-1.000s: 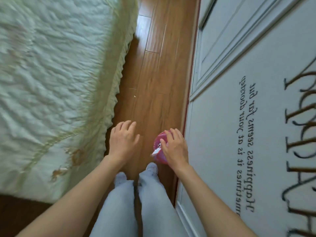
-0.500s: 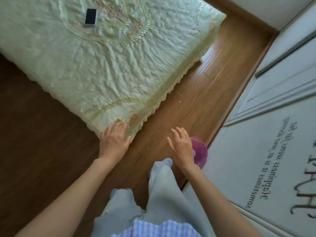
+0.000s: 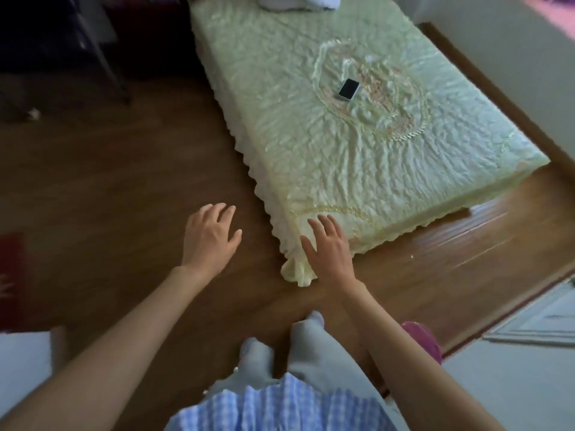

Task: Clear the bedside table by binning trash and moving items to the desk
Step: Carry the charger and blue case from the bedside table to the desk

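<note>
My left hand hovers over the wooden floor, fingers spread and holding nothing. My right hand is also open and empty, in front of the near corner of the bed. A pink bin stands on the floor at the lower right, behind my right forearm and partly hidden by it. No bedside table or desk can be made out clearly in this view.
A phone lies on the pale green quilted bedspread. White pillows sit at the bed's far end. Dark furniture stands at the upper left. A white door is at the right, a red mat at the left edge.
The view has swung left from the door and bin to the bed. My right hand has left the pink bin, and both hands now hang open and empty.
</note>
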Available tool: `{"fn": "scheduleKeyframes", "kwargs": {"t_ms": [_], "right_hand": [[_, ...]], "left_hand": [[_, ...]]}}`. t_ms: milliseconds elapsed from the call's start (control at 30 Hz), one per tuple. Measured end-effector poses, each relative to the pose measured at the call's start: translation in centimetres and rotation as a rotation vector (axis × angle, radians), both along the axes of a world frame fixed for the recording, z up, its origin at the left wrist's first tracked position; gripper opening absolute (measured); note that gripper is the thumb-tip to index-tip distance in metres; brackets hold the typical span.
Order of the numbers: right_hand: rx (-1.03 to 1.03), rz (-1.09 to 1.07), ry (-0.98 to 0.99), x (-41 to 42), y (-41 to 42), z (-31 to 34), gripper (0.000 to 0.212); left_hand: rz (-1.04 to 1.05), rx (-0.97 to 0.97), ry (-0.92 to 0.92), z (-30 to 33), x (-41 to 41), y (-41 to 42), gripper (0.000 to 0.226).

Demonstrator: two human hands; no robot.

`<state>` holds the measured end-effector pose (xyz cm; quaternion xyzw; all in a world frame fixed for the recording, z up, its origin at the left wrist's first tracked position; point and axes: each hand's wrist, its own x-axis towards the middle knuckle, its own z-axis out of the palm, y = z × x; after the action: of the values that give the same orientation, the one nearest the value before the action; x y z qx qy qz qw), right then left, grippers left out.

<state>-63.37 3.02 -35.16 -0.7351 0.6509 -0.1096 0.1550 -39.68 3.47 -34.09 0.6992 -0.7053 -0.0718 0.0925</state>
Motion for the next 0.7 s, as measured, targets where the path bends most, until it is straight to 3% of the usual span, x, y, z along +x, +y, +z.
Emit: {"fn": "scheduleKeyframes", "kwargs": {"t_ms": [400,700], "right_hand": [[-0.064,0.344,0.013,12.9,-12.0,4.4,0.05],[-0.113,0.404,-0.063,21.0,-28.5,4.8,0.049]], "left_hand": [[0.28,-0.087,-0.032,3.4,12.0,-3.8,0.05],[0.335,-0.068,-0.151,5.7,20.0,-17.7,0.051]]}}
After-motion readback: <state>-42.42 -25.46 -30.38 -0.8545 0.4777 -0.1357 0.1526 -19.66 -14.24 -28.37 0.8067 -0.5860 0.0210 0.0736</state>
